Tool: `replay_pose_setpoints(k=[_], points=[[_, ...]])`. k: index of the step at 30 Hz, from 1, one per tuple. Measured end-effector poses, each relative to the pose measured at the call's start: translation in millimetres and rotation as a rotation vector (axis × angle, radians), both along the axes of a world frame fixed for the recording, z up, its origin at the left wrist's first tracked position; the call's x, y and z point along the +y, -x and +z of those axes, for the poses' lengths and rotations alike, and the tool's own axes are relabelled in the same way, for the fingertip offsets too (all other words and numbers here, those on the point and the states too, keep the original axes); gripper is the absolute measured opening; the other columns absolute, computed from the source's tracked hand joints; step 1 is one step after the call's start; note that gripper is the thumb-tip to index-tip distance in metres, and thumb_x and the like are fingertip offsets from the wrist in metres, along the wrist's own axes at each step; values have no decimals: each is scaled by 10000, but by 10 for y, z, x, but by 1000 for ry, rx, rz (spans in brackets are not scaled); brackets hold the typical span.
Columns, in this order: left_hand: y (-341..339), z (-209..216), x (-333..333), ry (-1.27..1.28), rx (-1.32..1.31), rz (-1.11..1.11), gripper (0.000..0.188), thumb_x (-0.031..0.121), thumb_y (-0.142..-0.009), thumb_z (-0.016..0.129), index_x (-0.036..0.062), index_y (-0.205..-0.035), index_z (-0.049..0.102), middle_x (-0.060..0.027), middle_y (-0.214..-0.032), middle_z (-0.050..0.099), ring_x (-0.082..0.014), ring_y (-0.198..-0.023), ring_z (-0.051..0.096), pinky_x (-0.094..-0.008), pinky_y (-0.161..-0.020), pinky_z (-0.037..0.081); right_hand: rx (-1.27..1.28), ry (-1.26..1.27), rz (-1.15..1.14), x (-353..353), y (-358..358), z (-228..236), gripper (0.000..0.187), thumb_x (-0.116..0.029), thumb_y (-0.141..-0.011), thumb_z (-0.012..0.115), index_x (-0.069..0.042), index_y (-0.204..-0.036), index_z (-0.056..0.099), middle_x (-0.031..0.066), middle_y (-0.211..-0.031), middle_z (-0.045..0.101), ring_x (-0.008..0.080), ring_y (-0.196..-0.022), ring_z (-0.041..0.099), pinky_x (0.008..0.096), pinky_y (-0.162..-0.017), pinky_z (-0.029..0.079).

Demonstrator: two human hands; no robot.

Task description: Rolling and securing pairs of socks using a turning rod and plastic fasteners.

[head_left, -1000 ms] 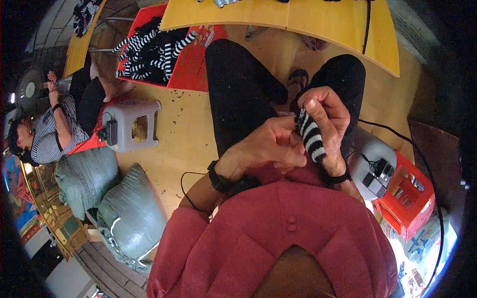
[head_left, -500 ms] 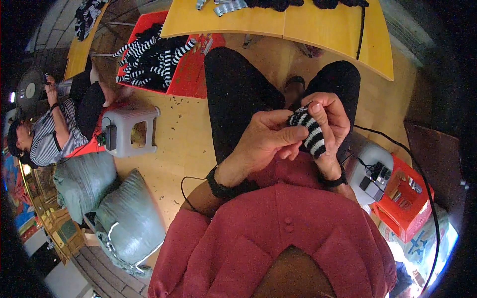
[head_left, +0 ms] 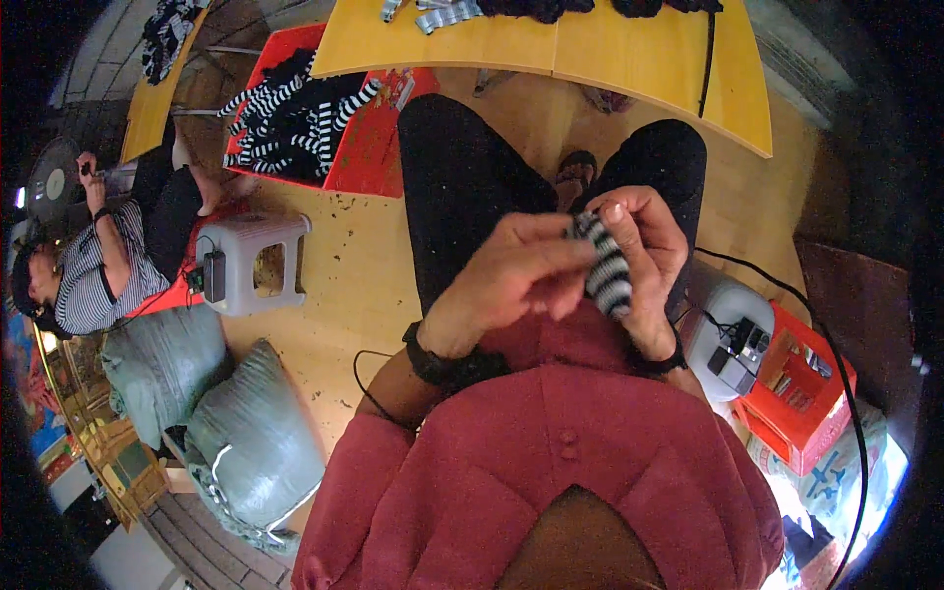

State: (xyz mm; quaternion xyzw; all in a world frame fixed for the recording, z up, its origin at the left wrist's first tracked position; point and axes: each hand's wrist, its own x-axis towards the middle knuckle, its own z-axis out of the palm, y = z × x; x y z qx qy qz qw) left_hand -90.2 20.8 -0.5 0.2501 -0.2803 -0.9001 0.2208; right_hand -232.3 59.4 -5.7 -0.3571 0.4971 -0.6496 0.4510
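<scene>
Over my lap, my right hand [head_left: 649, 246] grips a small knit piece [head_left: 608, 270] with black and white stripes. Its thumb presses along the top and its fingers curl behind. The knit looks like a short narrow tube, and what exactly it is does not show. My left hand [head_left: 526, 270] is beside it on the left, fingertips at the knit's edge. Motion smears those fingers, so their hold on it is unclear. Dark bands circle both my wrists.
A yellow table [head_left: 442, 39] curves ahead, with dark knits on its top. A red bin [head_left: 369, 147] holds striped knits. At left are a grey stool [head_left: 241, 265], stuffed sacks [head_left: 256, 433] and a seated person [head_left: 108, 256]. A red crate [head_left: 801, 393] and a black cable [head_left: 846, 383] lie right.
My left thumb and fingers have shifted from a pinch on the knit into a blurred motion beside it. My right hand keeps its grip. The seated person's raised hand has moved slightly left.
</scene>
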Motion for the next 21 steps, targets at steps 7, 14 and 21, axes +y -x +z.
replay_pose_setpoints(k=[7,14,21], points=[[245,-75,120,543,-184,587,422,47,-779,652,49,-1176,511,-59,-984,555,-112,-829,567,-248,-718,469,119,-76,-209,-126,-10,-77,87,-81,-836,628,-21,-869,573,-5,-688,571,33,-539,488,170,-463,392],[77,-58,-74,505,-233,618,303,45,-754,689,13,-1033,576,-59,-996,578,-113,-811,580,-247,-714,492,-97,-64,41,-57,-38,140,144,1,-818,608,-10,-947,545,35,-700,597,77,-575,558,193,-491,452],[10,-72,-90,298,-60,494,303,-27,-704,703,10,-978,580,-68,-922,609,-145,-788,599,-266,-652,516,438,183,28,-38,28,169,253,73,-769,574,-4,-1007,542,106,-804,617,141,-666,602,249,-564,480]])
